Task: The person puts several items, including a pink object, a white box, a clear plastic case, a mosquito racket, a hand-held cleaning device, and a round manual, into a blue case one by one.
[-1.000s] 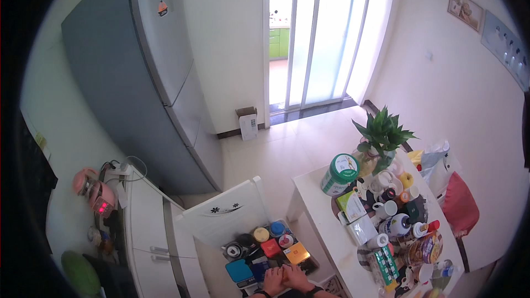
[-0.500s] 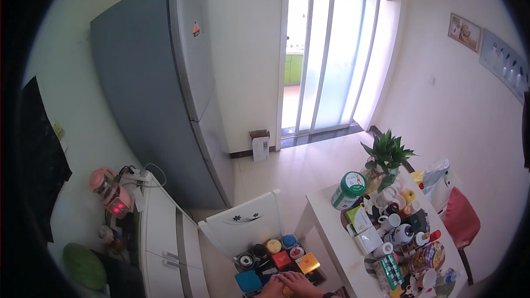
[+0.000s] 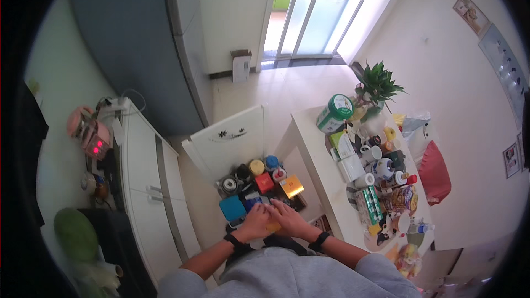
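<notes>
My left hand (image 3: 255, 223) and my right hand (image 3: 289, 218) meet low in the middle, fingers curled in together. Between them shows a bit of something orange-yellow (image 3: 272, 225); its kind I cannot make out. Just beyond the hands, a white chair (image 3: 227, 142) bears a crowd of containers on its seat. Nearest to my left hand is a blue box (image 3: 233, 207). A red box (image 3: 264, 182) sits ahead of both hands, and a shiny gold-orange box (image 3: 291, 186) lies beyond my right hand. Farther back are a yellow-lidded jar (image 3: 256, 167) and a blue-lidded one (image 3: 271, 161).
On the right, a white table (image 3: 309, 149) carries a green-and-white tub (image 3: 334, 113), a leafy plant (image 3: 380, 84), cups and packages. A white cabinet (image 3: 144, 171) stands left, with a pink kettle-like appliance (image 3: 91, 135) on top. Behind rises a grey fridge (image 3: 127, 38).
The view has tilted down, so my forearms and grey clothing now show and the scene sits higher. My hands stay together in front of the chair seat.
</notes>
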`<state>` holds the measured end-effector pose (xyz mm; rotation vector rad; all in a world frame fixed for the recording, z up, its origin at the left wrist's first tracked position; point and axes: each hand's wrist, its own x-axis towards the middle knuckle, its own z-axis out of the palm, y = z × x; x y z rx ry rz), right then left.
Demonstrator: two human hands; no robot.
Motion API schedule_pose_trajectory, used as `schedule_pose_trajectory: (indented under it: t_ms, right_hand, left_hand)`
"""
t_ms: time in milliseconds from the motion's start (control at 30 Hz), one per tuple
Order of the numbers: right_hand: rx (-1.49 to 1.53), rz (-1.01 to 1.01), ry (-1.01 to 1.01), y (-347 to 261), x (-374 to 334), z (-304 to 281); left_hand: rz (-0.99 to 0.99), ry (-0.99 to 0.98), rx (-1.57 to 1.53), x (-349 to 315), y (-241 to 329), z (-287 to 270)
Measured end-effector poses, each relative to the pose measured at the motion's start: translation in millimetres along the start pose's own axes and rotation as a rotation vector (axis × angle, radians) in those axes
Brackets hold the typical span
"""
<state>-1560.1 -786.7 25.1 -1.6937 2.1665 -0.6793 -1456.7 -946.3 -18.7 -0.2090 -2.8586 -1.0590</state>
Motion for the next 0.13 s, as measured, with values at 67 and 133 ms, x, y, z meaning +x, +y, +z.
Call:
schedule_pose_trajectory:
  t_ms: [67, 133]
  right_hand:
    - [0.010, 0.021, -0.034, -7, 0, 0]
    - [0.021, -0.002, -0.032, -17, -8, 5]
  left_hand:
    - [-0.013, 0.063, -0.046, -9, -1, -1]
    - [0.000, 0.009, -0.051, -20, 0, -6]
